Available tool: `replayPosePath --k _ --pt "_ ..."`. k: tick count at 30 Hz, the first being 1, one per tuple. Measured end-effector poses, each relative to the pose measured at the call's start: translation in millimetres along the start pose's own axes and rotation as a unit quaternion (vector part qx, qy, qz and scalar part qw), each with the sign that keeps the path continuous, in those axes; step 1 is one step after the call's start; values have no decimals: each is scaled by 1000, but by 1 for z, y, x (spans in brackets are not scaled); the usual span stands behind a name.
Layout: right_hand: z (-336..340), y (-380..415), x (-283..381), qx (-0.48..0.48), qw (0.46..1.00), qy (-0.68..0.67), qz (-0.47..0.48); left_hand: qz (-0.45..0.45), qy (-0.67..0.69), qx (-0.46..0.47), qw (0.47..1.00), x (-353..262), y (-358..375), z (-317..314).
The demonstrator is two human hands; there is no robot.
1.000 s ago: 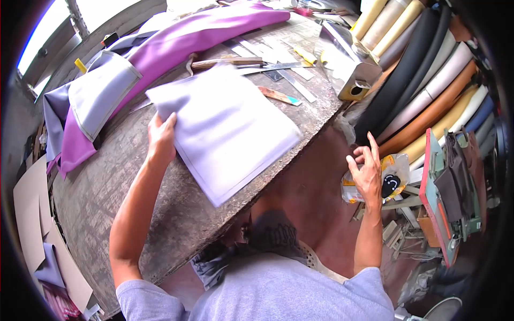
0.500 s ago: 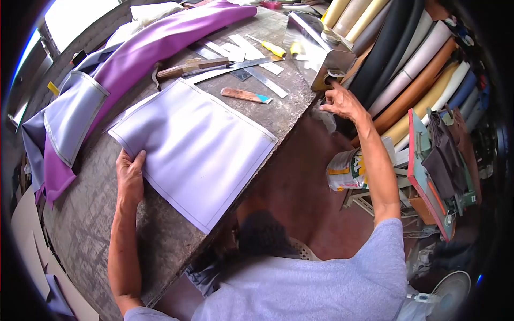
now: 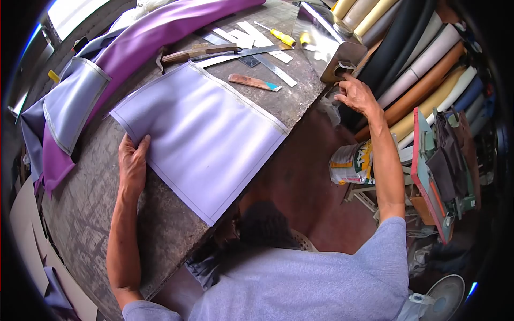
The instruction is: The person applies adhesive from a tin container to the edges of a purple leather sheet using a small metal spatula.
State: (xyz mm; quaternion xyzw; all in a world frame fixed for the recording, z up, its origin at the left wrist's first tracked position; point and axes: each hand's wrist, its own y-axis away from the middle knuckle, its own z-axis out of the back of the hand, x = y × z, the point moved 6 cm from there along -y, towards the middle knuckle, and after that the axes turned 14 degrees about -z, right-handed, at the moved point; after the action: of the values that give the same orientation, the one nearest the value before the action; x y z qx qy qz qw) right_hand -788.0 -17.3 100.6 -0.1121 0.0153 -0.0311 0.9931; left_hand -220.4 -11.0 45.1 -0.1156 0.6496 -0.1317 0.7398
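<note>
A lavender sheet with lines along its borders lies on the dark worn table, one corner reaching the near edge. My left hand grips its left edge between thumb and fingers. At the table's right edge, my right hand reaches with its index finger into the opening of a shiny metal device; its other fingers are curled, and whether they hold anything is hidden. Beyond the sheet lie a wooden-handled hammer, a cutter with a reddish handle and a yellow screwdriver.
Purple material and a bordered lavender piece lie along the far left. Metal rulers and white strips lie near the tools. Material rolls stand at the right, above a printed bag and a red-edged board.
The view has shifted slightly, so the table, tools and metal device appear a little further right. My left hand still grips the sheet, and my right hand remains at the device's opening.
</note>
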Motion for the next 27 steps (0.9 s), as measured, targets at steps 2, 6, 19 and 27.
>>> replayPosePath --k 2,6,19,27 --pt "6 7 7 50 997 1 -51 1 -3 0 1000 1 2 2" --pt "3 20 9 -15 995 -96 -14 -3 -12 -6 1000 -4 5 2" --pt "-20 152 187 67 670 -726 -141 -27 -53 -22 998 -2 8 3" --pt "-33 153 190 39 771 -621 -136 -14 -41 -25 999 -2 8 1"
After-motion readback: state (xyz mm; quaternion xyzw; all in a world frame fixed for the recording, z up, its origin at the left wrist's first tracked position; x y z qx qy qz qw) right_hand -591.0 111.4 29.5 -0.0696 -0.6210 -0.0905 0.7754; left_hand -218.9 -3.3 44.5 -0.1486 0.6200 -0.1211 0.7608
